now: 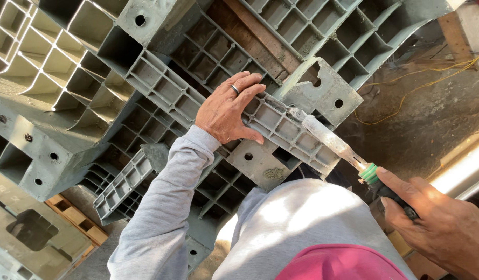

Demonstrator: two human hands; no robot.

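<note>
The grey plastic pallet (281, 127) is lying near the middle of the view, with its ribbed underside facing up among more grey pallets. The left hand (226, 111), the one wearing a ring, is lying flat and open on a ribbed bar of the pallet, pressing down and gripping nothing. The right hand (436, 223) is coming in from about four o'clock, closed around the dark handle of a dirty scraper tool (327, 137) with a green collar. The tool's blade is pointing toward ten o'clock, and its tip is touching the ribbed bar just beside the left fingers. It looks like the cleaning or prying work is only partly done: grey dirt is sitting on the flat block at six o'clock of the left hand, and a broken corner block is showing at twelve o'clock of the blade. The very tip of the blade is hard to make out, so I cannot tell if it is under anything. The person's grey sleeve and pink cap are covering the lower pallet, and yellow cords (431, 78) are lying on the ground at two o'clock.
</note>
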